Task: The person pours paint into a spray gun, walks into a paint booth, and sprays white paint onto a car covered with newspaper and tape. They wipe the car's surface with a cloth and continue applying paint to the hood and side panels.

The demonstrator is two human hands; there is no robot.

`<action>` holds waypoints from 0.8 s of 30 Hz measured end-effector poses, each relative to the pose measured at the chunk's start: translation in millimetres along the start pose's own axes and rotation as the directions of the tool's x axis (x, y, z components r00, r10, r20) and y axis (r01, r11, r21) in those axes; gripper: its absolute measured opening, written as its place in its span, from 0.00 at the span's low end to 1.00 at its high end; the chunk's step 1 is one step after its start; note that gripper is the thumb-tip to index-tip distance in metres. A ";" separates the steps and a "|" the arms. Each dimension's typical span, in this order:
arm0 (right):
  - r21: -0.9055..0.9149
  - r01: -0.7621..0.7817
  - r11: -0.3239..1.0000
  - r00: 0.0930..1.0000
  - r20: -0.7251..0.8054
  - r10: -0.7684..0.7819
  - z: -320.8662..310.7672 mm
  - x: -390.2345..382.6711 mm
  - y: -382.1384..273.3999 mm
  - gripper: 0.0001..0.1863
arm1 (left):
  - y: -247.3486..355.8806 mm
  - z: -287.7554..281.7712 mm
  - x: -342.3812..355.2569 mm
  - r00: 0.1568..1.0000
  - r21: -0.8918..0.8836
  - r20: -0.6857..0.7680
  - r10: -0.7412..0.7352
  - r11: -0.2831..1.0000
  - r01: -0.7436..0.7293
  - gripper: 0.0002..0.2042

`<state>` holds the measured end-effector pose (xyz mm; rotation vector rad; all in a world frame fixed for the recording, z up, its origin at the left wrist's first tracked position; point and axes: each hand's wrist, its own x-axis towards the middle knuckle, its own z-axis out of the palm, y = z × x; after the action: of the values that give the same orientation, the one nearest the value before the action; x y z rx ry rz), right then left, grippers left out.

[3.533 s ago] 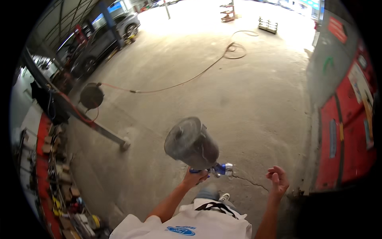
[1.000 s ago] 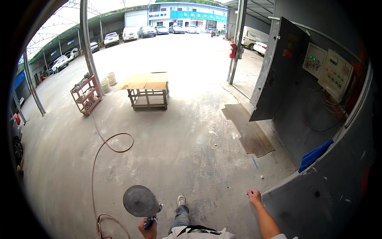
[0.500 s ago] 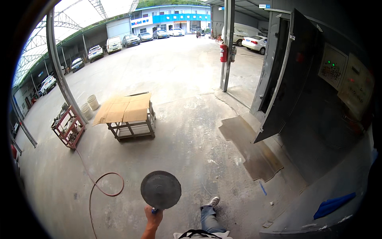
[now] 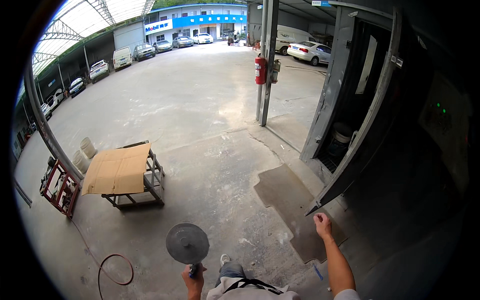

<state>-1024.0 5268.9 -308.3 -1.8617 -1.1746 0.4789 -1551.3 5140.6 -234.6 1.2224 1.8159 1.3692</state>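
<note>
Left hand [image 4: 194,281] low in view, fist wrapped round handle of spray gun [image 4: 187,244], round grey cup lid facing up. Right hand [image 4: 322,225] empty, loosely curled, over floor mat [image 4: 290,200]. Farther: cardboard-topped wooden table [image 4: 120,170], red fire extinguisher [image 4: 260,70].

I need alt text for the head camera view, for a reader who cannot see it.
A person's left hand holds a spray gun with a round grey cup over a concrete floor; the right hand hangs empty near a floor mat before an open metal door.
</note>
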 end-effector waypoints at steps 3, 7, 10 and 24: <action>-0.033 0.136 0.990 0.974 -0.177 -0.140 -1.9 132.7 -55.4 0.14 | -20.9 64.3 66.8 0.983 0.019 -0.047 -0.179 0.984 0.180 0.07; 0.035 0.189 0.981 0.932 -0.322 -0.168 -21.4 271.1 -61.9 0.20 | -42.2 143.5 164.5 0.996 0.155 0.078 0.041 0.986 -0.053 0.06; 0.007 0.126 0.992 0.910 -0.399 -0.113 -30.8 330.9 -48.3 0.27 | -26.0 220.8 254.7 0.969 0.242 0.201 0.141 0.952 -0.189 0.06; 0.128 0.114 0.985 0.528 -0.848 0.049 -50.7 418.2 -20.6 0.34 | 152.1 723.2 446.6 0.494 -0.249 0.708 0.505 0.833 -0.495 0.12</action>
<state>-798.0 5612.2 -213.6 -1.5729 -0.4480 -0.3685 -1088.6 5867.7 -288.3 2.0418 0.8608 0.8644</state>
